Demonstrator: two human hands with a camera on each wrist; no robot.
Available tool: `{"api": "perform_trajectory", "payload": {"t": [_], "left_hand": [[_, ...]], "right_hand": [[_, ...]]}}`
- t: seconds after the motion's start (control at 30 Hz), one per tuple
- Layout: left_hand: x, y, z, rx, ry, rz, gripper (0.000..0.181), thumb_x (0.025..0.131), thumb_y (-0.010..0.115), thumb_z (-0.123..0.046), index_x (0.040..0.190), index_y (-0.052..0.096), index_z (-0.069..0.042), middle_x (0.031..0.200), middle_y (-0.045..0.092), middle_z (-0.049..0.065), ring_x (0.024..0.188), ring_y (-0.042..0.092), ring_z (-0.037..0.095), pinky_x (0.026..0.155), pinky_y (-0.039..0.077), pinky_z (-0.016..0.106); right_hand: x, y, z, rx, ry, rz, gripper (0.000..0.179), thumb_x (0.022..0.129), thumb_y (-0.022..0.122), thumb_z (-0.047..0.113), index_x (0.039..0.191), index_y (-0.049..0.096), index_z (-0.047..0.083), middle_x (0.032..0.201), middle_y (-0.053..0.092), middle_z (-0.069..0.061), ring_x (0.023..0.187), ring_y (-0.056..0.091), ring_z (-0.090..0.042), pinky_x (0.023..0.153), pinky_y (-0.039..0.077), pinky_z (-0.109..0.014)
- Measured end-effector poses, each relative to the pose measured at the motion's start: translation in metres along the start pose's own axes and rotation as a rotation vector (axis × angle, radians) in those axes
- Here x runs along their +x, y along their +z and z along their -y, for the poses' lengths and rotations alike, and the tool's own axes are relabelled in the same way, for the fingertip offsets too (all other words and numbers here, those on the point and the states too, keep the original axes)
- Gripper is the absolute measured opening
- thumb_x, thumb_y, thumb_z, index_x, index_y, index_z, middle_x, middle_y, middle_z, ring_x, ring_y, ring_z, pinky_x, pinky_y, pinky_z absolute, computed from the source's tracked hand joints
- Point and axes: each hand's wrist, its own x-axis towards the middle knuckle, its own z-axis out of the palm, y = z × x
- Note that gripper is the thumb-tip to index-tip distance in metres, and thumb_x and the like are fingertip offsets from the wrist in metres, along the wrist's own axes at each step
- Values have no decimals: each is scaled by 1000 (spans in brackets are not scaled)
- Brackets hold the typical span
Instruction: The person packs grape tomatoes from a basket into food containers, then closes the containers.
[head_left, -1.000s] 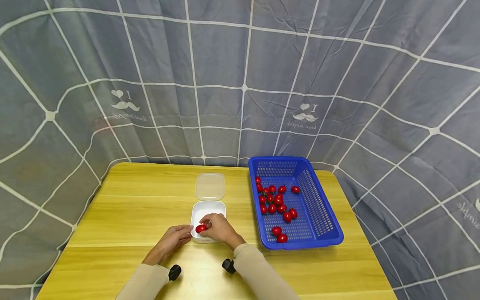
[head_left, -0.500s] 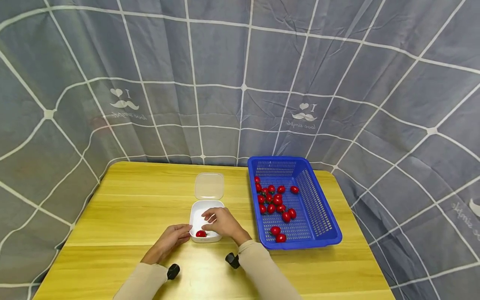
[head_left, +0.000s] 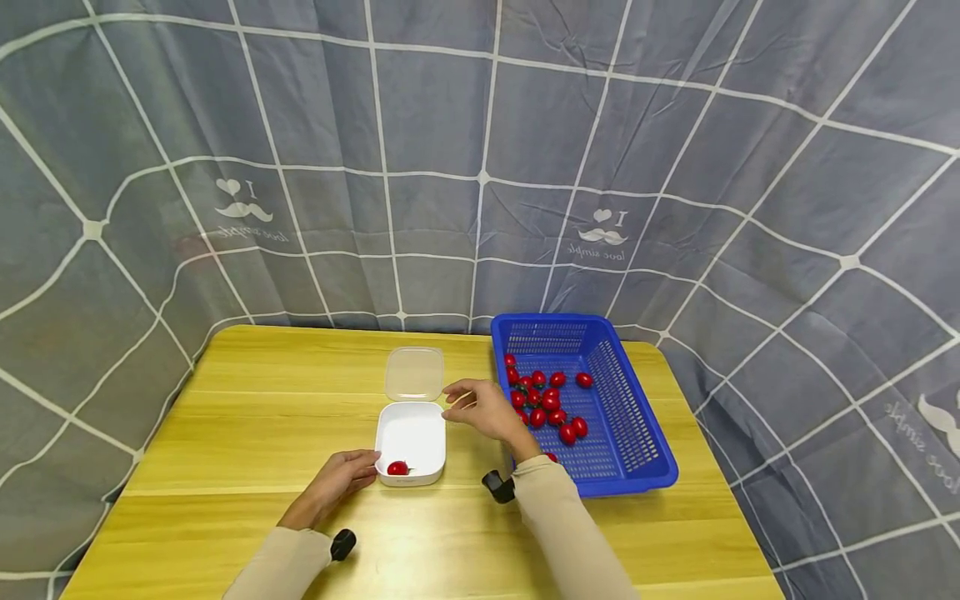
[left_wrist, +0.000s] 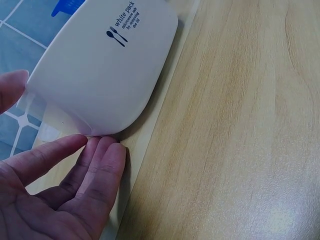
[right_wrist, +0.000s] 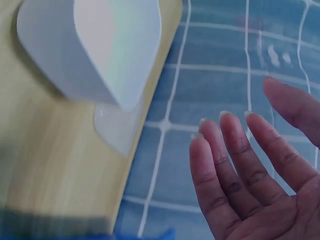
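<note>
A white plastic box (head_left: pixel 411 437) stands on the table, a single red cherry tomato (head_left: pixel 397 468) lying at its near left corner. My left hand (head_left: pixel 341 479) is at the box's left side. In the left wrist view its straight fingertips (left_wrist: pixel 117 150) touch the outer wall, with the thumb (left_wrist: pixel 12 87) by the rim. Between the box and the blue basket (head_left: pixel 652 479) hovers my right hand (head_left: pixel 486 410), holding nothing. Its fingers look loosely extended in the right wrist view. Several cherry tomatoes (head_left: pixel 551 400) lie in the basket, mostly toward its left; the right forearm partly covers one near the front.
Just behind the box lies a translucent lid (head_left: pixel 415 373), flat on the wooden table (head_left: pixel 262 400). A grey checked curtain (head_left: pixel 435 208) hangs behind the table and along its sides. Black wrist cameras (head_left: pixel 343 544) sit at both cuffs.
My right hand has let go of the cherry tomato inside the box. It has then lifted out and moved right, toward the basket. The left hand has stayed at the box's side.
</note>
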Motion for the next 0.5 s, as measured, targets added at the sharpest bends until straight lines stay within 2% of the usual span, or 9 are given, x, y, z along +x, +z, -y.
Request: {"api": "perform_trajectory", "payload": {"t": [0.23, 0.5], "left_hand": [[-1, 0, -1, 9, 5, 14, 51, 101, 50, -18, 128, 41, 24, 126, 54, 28, 112, 57, 29, 103, 45, 47], [0, 0, -1, 17, 2, 11, 52, 101, 51, -19, 128, 42, 24, 126, 54, 28, 111, 57, 28, 103, 46, 46]], "right_hand": [[-5, -35, -14, 11, 35, -43, 30, 82, 74, 5, 111, 68, -2, 99, 67, -16, 85, 65, -22, 71, 57, -26], [-15, -70, -36, 34, 21, 86, 28, 85, 70, -1, 111, 65, -8, 102, 66, -24, 83, 64, -17, 70, 55, -23]]}}
